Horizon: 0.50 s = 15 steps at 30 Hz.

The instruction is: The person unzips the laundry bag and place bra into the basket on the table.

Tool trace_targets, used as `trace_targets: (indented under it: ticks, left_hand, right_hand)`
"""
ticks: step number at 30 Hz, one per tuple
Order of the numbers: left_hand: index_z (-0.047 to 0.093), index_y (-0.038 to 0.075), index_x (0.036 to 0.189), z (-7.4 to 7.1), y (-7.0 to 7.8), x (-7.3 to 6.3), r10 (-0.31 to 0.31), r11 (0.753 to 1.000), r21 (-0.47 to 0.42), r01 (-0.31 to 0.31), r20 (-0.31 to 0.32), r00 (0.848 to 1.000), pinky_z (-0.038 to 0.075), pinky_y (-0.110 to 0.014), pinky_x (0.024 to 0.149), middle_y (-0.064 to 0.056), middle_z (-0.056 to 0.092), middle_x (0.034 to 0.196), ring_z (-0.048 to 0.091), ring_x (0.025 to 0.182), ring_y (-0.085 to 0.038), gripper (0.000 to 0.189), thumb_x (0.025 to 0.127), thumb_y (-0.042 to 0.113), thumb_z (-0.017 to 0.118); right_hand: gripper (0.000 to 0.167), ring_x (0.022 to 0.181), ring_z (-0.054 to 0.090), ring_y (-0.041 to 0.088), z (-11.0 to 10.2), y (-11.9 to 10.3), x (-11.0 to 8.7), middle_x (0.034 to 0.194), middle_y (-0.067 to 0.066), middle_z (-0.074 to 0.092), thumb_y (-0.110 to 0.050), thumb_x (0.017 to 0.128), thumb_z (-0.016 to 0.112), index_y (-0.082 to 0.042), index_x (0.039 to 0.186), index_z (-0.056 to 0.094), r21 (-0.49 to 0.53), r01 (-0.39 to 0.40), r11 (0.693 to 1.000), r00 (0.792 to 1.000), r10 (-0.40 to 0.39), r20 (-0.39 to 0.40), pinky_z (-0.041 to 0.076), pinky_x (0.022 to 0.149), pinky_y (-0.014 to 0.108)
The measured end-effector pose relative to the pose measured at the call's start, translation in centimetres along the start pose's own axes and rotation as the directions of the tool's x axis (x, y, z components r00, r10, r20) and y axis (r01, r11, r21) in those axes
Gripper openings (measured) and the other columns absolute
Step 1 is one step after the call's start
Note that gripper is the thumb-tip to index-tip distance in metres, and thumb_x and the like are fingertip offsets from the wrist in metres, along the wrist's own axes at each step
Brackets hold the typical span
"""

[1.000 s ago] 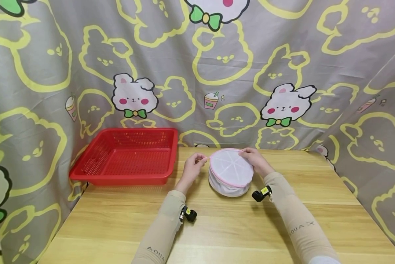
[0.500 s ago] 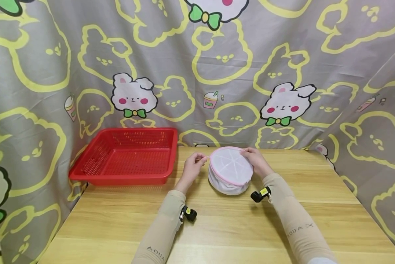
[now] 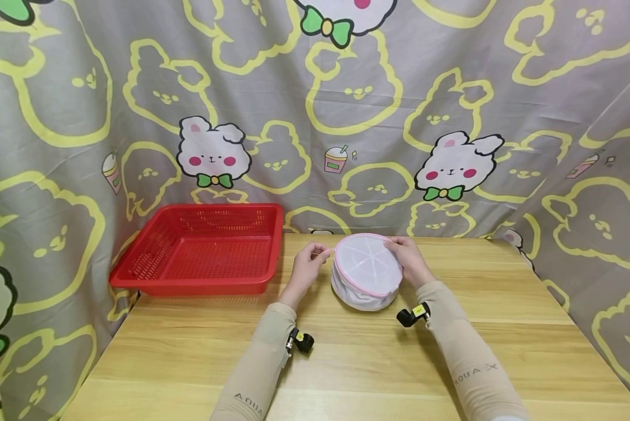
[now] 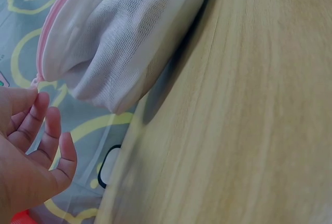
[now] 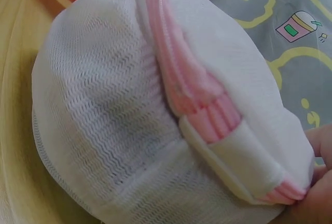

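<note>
A round white mesh laundry bag [image 3: 368,272] with a pink zipper round its top sits tilted between my hands, its lid towards me in the head view. With thumb and index finger my left hand [image 3: 307,271] pinches the small pink zipper pull [image 4: 36,81] at the bag's left edge; the other fingers are loosely bent. My right hand [image 3: 409,259] grips the bag's upper right rim between thumb and fingers. In the right wrist view the pink zipper band [image 5: 181,73] runs into a white fabric tab [image 5: 238,154]. Whether the bag's underside touches the table cannot be told.
A red plastic basket [image 3: 196,286] with slotted walls stands at the table's back left, left of my left hand. The wooden table [image 3: 341,374] ends at a grey curtain [image 3: 288,88] with cartoon figures, which hangs behind and along both sides.
The bag has shifted slightly back and left. My right forearm has swung a little to the left. My left hand has stayed nearly still on the zipper pull.
</note>
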<state>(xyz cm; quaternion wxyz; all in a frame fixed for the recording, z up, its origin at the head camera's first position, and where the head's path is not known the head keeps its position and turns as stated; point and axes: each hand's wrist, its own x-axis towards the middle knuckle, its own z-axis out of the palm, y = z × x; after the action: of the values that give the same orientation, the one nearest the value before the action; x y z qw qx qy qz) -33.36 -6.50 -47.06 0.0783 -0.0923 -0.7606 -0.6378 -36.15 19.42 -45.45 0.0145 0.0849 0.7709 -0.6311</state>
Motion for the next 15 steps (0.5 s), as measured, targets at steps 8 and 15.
trace_targets:
  ticks: [8,15]
  left_hand:
    - [0.065,0.001,0.097,-0.12,0.13,0.05,-0.003,1.000,-0.004,0.003,0.008,1.000,0.047,-0.018,0.066,-0.012,0.064,0.090,0.056,0.075,-0.008,0.013,0.093,0.013,0.064]
    - [0.065,0.002,0.097,-0.16,0.30,-0.04,-0.002,1.000,0.007,0.002,0.022,1.000,0.045,-0.019,0.063,-0.011,0.063,0.086,0.056,0.076,-0.010,0.012,0.093,0.013,0.064]
  right_hand:
    - [0.022,0.077,0.053,0.004,0.36,0.11,-0.42,0.089,-0.003,0.054,-0.013,0.098,0.055,0.005,0.111,0.056,0.042,-0.015,0.999,0.999,0.016,-0.032,0.047,0.068,0.015]
    - [0.028,0.074,0.054,0.001,0.31,0.30,-0.64,0.088,-0.005,0.055,-0.013,0.098,0.054,0.007,0.117,0.054,0.104,-0.037,0.994,0.998,0.043,-0.047,0.048,0.067,0.015]
